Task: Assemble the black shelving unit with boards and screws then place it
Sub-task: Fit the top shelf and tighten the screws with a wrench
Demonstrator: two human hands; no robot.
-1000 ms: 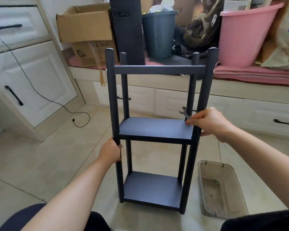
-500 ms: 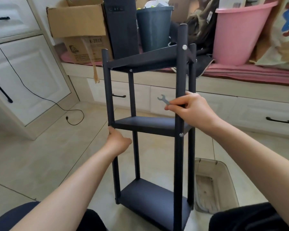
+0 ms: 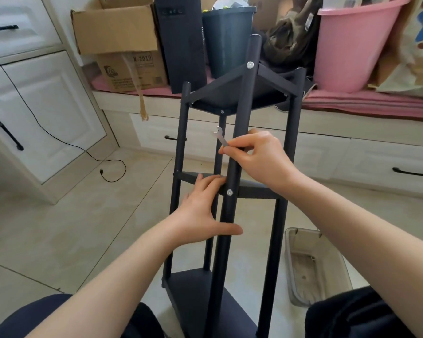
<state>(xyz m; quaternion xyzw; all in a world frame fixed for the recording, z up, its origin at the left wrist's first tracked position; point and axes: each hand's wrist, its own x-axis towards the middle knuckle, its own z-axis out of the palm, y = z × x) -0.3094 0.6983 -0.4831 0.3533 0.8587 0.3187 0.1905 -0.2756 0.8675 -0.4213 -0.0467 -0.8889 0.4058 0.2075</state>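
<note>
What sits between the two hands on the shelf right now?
Head view: only the shelf's near black post separates the left hand on the middle board from the right hand pinching the wrench.

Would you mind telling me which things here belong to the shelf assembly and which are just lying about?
Job in hand:
- black shelf unit, upright on the floor
- spanner, pinched in the right hand
- left hand, flat against the middle board
- screw heads on the near post

Lying about:
- clear tub on the floor
- cardboard box
- dark bin
- pink tub
- black cable
</note>
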